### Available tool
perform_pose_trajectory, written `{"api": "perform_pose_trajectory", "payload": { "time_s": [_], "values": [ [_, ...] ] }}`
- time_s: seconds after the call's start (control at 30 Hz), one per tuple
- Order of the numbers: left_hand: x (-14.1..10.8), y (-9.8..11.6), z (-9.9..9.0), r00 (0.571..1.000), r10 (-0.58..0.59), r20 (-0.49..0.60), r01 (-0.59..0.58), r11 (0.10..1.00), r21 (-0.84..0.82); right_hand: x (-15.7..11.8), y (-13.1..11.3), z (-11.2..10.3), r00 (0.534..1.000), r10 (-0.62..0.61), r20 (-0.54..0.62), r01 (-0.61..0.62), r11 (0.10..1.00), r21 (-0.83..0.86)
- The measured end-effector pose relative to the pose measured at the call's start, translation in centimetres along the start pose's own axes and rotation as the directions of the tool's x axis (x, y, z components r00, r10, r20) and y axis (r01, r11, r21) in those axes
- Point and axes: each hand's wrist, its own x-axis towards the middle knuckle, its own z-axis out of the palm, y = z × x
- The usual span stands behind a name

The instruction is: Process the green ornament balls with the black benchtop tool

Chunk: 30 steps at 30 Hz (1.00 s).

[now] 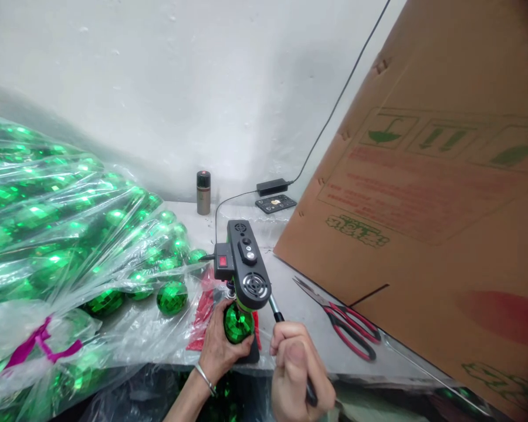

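Green faceted ball with a mirror-like finish, held upright at the front end of a black oblong machine with round vents. Its top is at the machine's underside; whether the two touch cannot be confirmed.

Grip, left hand: fingers and thumb closed around the sides of the ball. Grip, right hand: fist closed on the black handle of a metal rod beside the machine. Whether the rod is at either end of its travel cannot be told.

Extent of work: one ball is in hand at the machine, and in my judgement its handling is partway through, since both hands are engaged. No finished result is visible on it; its upper end is partly hidden.

Remaining stock: a clear plastic bag at left contains many similar green balls, and a magenta ribbon is knotted around gathered plastic. A separate-looking green ball lies near the machine; whether film covers it is unclear. More green balls show below the table edge. Which of these, if any, have been handled cannot be established, so no count of done against left is possible.

Nearby: scissors with red-and-black handles, open-bladed or shut unclear, beside a brown cardboard box.
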Motion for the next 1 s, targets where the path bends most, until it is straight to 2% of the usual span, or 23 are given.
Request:
{"api": "perform_pose_trajectory", "payload": {
  "time_s": [0.43, 1.0],
  "values": [
    [-0.03, 0.00, 0.02, 0.999, -0.043, -0.001, 0.043, 0.999, -0.032, -0.19, 0.04, 0.26, 0.999, 0.010, -0.038, -0.009, 1.000, 0.030],
    [-0.20, -0.08, 0.38, 0.998, -0.052, -0.035, 0.052, 0.999, -0.015, -0.67, 0.57, -0.28, 1.000, 0.009, 0.011, -0.009, 1.000, 0.017]
  ]
}}
